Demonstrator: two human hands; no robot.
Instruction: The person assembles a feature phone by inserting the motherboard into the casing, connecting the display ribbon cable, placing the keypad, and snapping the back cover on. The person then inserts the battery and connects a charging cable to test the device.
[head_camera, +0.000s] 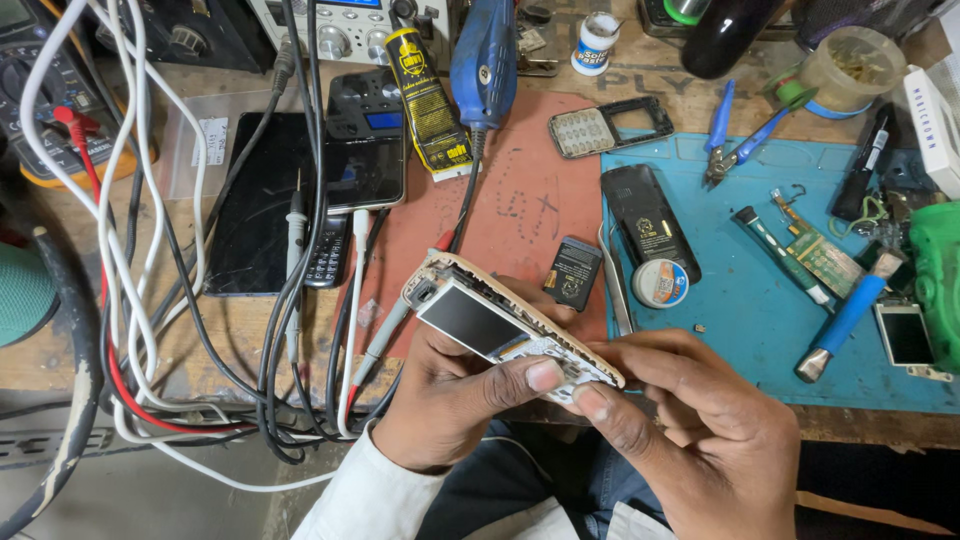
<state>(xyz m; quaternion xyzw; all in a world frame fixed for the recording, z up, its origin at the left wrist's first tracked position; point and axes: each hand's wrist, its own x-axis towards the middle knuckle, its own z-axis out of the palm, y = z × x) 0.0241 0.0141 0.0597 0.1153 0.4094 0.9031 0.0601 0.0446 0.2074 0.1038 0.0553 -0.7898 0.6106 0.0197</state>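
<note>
both hands grip an opened phone (505, 325) over the bench's near edge: the left hand (455, 395) closed around its underside, thumb on the face, the right hand (690, 415) pinching the lower end. its front cover is off, screen and board bare. the battery (572, 272) and back cover (648, 222) lie apart on the mats, so it looks mid-strip, nothing refitted.

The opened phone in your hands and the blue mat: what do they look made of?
Opened phone: seemingly cream plastic frame, matte with worn edges, around a glossy dark screen, probably glass. Both the left hand and right hand hold it. Blue mat: likely silicone or rubber, dull and non-reflective.
</note>
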